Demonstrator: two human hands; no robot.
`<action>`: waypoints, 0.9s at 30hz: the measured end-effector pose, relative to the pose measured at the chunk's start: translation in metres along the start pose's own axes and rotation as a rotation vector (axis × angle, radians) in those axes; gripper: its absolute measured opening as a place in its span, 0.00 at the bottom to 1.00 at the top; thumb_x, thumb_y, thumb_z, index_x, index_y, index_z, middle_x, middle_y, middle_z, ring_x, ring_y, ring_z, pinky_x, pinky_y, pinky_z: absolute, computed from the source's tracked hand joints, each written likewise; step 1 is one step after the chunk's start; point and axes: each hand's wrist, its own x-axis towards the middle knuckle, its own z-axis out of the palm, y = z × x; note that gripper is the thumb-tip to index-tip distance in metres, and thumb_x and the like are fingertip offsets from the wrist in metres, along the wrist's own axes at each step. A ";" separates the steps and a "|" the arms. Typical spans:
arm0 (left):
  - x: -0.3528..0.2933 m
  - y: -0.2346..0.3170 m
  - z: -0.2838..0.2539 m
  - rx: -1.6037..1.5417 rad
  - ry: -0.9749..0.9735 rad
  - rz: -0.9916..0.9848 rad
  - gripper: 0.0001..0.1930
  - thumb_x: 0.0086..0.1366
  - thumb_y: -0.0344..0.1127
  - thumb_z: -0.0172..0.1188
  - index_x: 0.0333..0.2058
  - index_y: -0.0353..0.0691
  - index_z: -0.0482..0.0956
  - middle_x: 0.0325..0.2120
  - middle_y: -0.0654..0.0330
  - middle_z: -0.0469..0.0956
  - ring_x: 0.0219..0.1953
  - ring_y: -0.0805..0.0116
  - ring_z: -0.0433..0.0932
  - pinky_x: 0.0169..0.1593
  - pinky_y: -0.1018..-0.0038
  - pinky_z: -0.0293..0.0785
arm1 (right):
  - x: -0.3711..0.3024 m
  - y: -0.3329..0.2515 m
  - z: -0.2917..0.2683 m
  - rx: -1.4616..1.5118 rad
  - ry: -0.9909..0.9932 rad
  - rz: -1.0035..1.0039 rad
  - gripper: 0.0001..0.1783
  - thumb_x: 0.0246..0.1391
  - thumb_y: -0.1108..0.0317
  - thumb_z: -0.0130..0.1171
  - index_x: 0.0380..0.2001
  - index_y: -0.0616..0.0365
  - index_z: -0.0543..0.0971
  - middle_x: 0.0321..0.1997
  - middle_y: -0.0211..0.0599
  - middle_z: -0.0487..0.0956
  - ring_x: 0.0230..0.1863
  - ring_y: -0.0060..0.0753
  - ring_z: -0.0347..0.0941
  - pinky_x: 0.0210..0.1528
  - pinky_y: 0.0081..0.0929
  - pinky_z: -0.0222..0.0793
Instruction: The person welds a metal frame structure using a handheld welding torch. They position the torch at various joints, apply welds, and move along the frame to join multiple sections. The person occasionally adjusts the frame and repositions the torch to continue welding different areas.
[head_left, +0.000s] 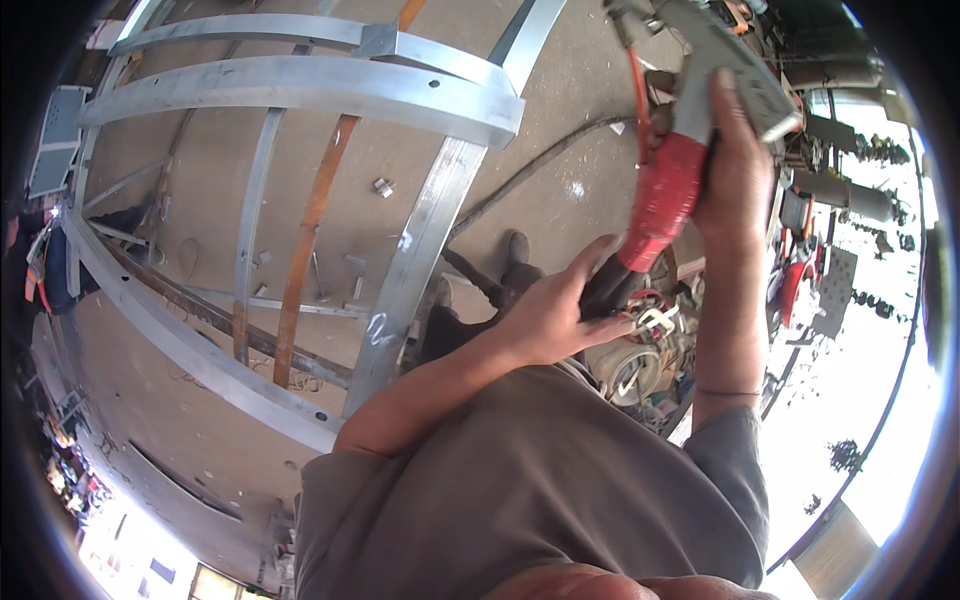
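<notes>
A long tool (664, 195) with a red body, a grey upper part and a black lower end slants up in front of me at the right; its exact kind I cannot make out. My right hand (735, 175) is wrapped along its right side, one finger stretched up the grey part. At the black end is my left hand (556, 312), thumb above and fingers below, with that end between them. Left of my hands stands a frame of silver square metal tubes (420, 250), partly beside my left forearm. A white chalk-like mark shows on the nearest tube.
Inside the frame run rusty bars (315, 240); small metal offcuts (383, 187) lie on the floor. A dark cable (545, 155) curves across the floor. Tools and clutter (645, 370) crowd the right side. Another person (60, 265) is at the far left, near a bright spark.
</notes>
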 end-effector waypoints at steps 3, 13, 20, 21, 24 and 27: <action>0.016 -0.027 -0.005 0.085 -0.150 -0.124 0.47 0.58 0.39 0.78 0.71 0.42 0.60 0.52 0.50 0.81 0.51 0.53 0.82 0.54 0.63 0.77 | 0.024 -0.050 -0.024 0.043 -0.140 -0.019 0.27 0.74 0.45 0.47 0.52 0.61 0.74 0.38 0.46 0.83 0.28 0.35 0.80 0.30 0.33 0.79; 0.195 -0.122 0.059 0.479 0.303 -0.030 0.30 0.53 0.34 0.76 0.55 0.45 0.76 0.50 0.54 0.79 0.58 0.48 0.76 0.61 0.57 0.70 | 0.198 -0.116 -0.140 0.101 -0.629 -0.385 0.45 0.72 0.36 0.44 0.74 0.64 0.55 0.60 0.53 0.72 0.31 0.25 0.66 0.32 0.23 0.64; 0.317 -0.136 0.072 0.659 0.602 -0.110 0.27 0.50 0.34 0.76 0.49 0.45 0.78 0.48 0.53 0.79 0.55 0.46 0.76 0.62 0.52 0.70 | 0.343 -0.156 -0.130 0.296 -1.157 -0.290 0.52 0.65 0.31 0.54 0.73 0.64 0.56 0.61 0.50 0.73 0.33 0.25 0.68 0.34 0.24 0.65; 0.335 -0.137 0.067 0.674 0.664 -0.096 0.26 0.51 0.36 0.75 0.49 0.44 0.78 0.48 0.53 0.79 0.54 0.46 0.77 0.62 0.53 0.70 | 0.361 -0.159 -0.121 0.293 -1.218 -0.187 0.52 0.64 0.31 0.55 0.72 0.64 0.57 0.61 0.49 0.73 0.33 0.24 0.67 0.34 0.24 0.65; 0.383 -0.142 0.053 0.655 0.822 -0.074 0.27 0.55 0.44 0.74 0.50 0.41 0.78 0.47 0.51 0.81 0.53 0.48 0.79 0.60 0.55 0.72 | 0.411 -0.159 -0.086 0.183 -1.375 -0.115 0.52 0.62 0.29 0.56 0.69 0.66 0.60 0.59 0.47 0.74 0.33 0.24 0.67 0.35 0.23 0.65; 0.426 -0.156 0.024 0.531 0.732 -0.112 0.30 0.56 0.48 0.72 0.53 0.39 0.77 0.48 0.50 0.81 0.54 0.49 0.79 0.59 0.56 0.72 | 0.451 -0.143 -0.047 0.104 -1.519 -0.024 0.53 0.60 0.26 0.57 0.65 0.68 0.63 0.51 0.44 0.76 0.31 0.24 0.69 0.34 0.24 0.67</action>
